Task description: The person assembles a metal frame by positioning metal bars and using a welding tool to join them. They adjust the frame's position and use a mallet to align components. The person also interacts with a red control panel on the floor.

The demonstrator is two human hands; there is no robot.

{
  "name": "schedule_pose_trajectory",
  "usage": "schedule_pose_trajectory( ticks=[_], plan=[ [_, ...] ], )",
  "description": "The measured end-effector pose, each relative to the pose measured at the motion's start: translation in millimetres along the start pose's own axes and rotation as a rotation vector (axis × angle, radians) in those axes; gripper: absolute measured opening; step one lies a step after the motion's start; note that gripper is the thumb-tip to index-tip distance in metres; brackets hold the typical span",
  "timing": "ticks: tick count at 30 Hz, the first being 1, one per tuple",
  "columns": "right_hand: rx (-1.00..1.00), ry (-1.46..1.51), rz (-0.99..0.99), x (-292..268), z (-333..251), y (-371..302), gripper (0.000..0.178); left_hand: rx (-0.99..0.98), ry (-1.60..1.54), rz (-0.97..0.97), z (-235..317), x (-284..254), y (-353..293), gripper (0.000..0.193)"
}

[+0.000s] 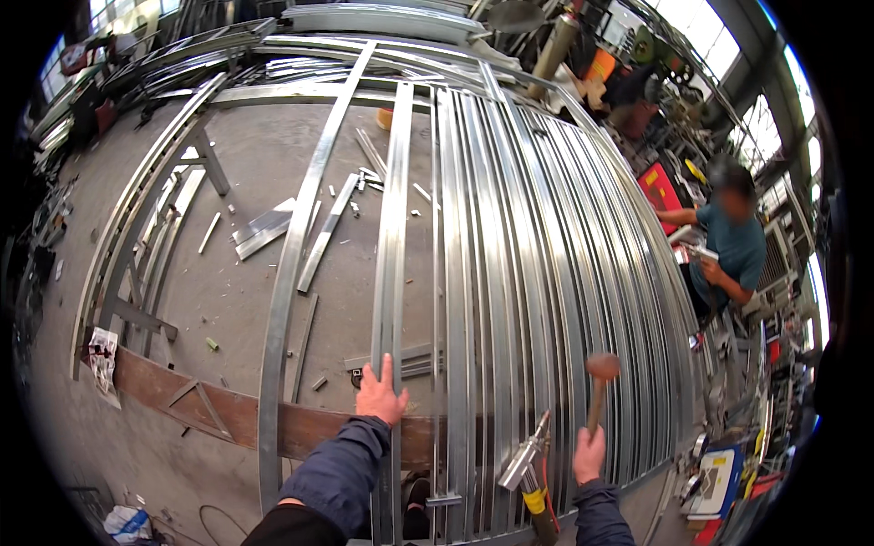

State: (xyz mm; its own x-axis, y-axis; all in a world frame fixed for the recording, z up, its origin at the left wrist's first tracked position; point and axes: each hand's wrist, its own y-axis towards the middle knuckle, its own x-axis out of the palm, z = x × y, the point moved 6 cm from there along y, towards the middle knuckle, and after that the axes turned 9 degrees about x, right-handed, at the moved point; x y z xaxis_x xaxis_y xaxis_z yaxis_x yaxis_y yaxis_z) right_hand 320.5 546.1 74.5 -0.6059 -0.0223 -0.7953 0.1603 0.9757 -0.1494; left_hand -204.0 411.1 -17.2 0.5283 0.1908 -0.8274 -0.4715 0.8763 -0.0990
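My left hand (381,398) lies on a long shiny metal bar (393,237), its fingers stretched forward along the surface. Wrapped around the handle of a mallet (602,368) is my right hand (589,457); the mallet's rounded brown head points up and away from me. Between my hands, nearer the right, a silver torch-like tool (521,462) with a pointed tip and a yellow band rests over the bars. Many parallel metal bars (510,273) form a panel under and beyond my right hand. One separate bar (305,209) stands to the left of my left hand.
A brown beam (218,405) crosses below the bars. Metal offcuts (332,232) are scattered on the grey floor. At the left stands a metal trestle (137,218). A person (728,237) in a teal shirt works beyond the panel's right edge. Stacked metal lengths (364,23) lie at the back.
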Motion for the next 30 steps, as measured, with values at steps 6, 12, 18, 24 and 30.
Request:
schedule_pose_trajectory(
  ticks=[6,12,18,24,30],
  plan=[
    [-0.605,0.0,-0.54,191.5,-356.8,24.1,0.066,0.036,0.008,0.119,-9.7,3.8,-3.1,0.09],
    [-1.278,-0.251,-0.357,305.7,-619.8,-37.9,0.066,0.051,-0.069,0.075,-3.4,5.1,3.8,0.084],
    [-1.446,-0.529,-0.153,378.9,-695.7,-10.1,0.066,0.012,-0.055,0.109,-21.1,-2.8,1.8,0.082],
    [-0.957,-0.906,-0.098,403.8,-667.7,98.4,0.067,0.071,-0.091,0.08,-6.5,9.3,7.8,0.083],
    [-1.318,-0.58,-0.096,369.1,-714.4,-25.7,0.077,0.061,-0.07,0.076,-9.6,3.4,6.6,0.084]
  ],
)
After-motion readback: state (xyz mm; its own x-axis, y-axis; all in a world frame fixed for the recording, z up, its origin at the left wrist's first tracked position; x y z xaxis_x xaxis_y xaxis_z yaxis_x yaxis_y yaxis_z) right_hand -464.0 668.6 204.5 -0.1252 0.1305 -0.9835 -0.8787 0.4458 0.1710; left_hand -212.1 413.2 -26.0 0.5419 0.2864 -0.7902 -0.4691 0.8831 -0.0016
